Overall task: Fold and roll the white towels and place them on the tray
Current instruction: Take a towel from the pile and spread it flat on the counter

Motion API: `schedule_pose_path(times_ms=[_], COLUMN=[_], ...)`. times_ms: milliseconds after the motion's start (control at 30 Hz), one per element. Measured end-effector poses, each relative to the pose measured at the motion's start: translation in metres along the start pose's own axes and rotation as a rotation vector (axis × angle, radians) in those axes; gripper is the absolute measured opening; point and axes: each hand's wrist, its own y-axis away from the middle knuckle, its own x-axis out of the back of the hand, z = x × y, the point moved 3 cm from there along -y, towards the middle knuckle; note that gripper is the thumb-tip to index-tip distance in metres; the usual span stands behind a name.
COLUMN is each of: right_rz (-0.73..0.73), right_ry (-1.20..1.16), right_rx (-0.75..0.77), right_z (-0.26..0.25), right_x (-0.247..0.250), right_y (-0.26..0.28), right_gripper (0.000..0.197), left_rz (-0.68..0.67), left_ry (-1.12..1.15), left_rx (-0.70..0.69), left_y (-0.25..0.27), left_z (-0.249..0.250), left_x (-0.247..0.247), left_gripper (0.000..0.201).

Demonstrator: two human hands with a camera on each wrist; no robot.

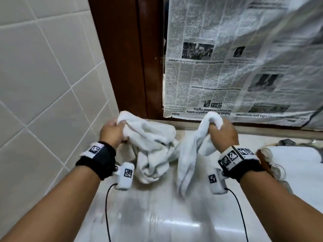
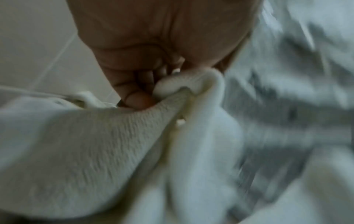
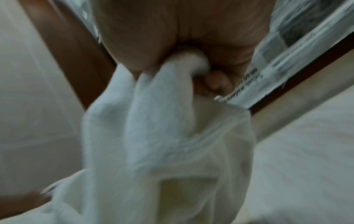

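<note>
Nearest the camera, both forearms reach forward over a glossy pale surface, each wrist wrapped in a black band carrying a white camera unit with a dark cable trailing back. Just beyond the wrists, a white towel hangs crumpled between the two hands, its loose folds sagging down to the surface in the middle.

The left hand clenches one bunched end of the towel, fingers curled around the cloth; the left wrist view shows the fingertips pinching a thick fold of the ribbed fabric. The right hand grips the other end in a fist, a tuft of cloth poking out above the knuckles; in the right wrist view the towel spills down from the closed palm.

To the right, beside the right wrist, rolled white towels lie on a brown tray, only its edge visible.

Farther back, a dark wooden frame stands against the tiled wall, and sheets of newspaper cover the pane behind the surface.
</note>
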Motion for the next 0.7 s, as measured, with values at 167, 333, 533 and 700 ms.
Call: schedule_pose_path(times_ms=[167, 333, 533, 700], right_rz=[0.25, -0.154, -0.858, -0.817], right_ry=[0.024, 0.129, 0.633, 0.877], right_rx=[0.103, 0.189, 0.044, -0.171], right_z=[-0.033, -0.034, 0.021, 0.108], right_x=[0.045, 0.011, -0.056, -0.083], right_y=[-0.017, 0.002, 0.034, 0.045], right_gripper=[0.017, 0.028, 0.072, 0.124], left_rz=[0.345, 0.403, -0.302, -0.529], left_ry=[0.429, -0.073, -1.063, -1.345], left_rx=[-0.282, -0.414, -0.112, 0.105], left_y=[-0.033, -0.035, 0.009, 0.057], left_z=[0.11, 0.135, 0.0, -0.118], left_x=[0.048, 0.04, -0.043, -0.075], left_gripper=[0.016, 0.025, 0.11, 0.108])
